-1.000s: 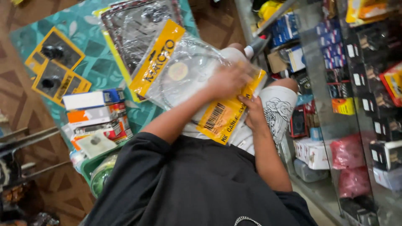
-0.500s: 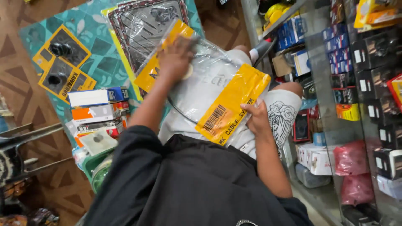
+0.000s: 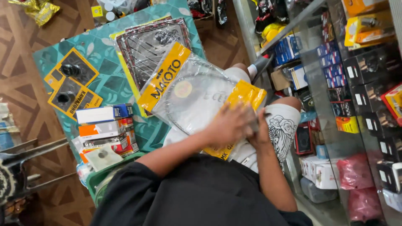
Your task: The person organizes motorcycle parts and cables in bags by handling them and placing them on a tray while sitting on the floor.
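Both hands, left hand point(image 3: 228, 125) and right hand point(image 3: 260, 130), grasp the clear plastic packet point(image 3: 197, 98) at its yellow header card point(image 3: 245, 98); it seems wise to press evenly, on the lap.

A teal patterned mat point(image 3: 50, 62) lies on the brown wooden floor point(image 3: 21, 37). Near its left edge sit two yellow-and-black carded packs point(image 3: 72, 86). A black mat in a plastic wrapper point(image 3: 150, 44) lies toward its far edge. At its near edge stands a stack of small boxes point(image 3: 106, 127). Glass shelves of boxed goods point(image 3: 360, 92) fill the right side.
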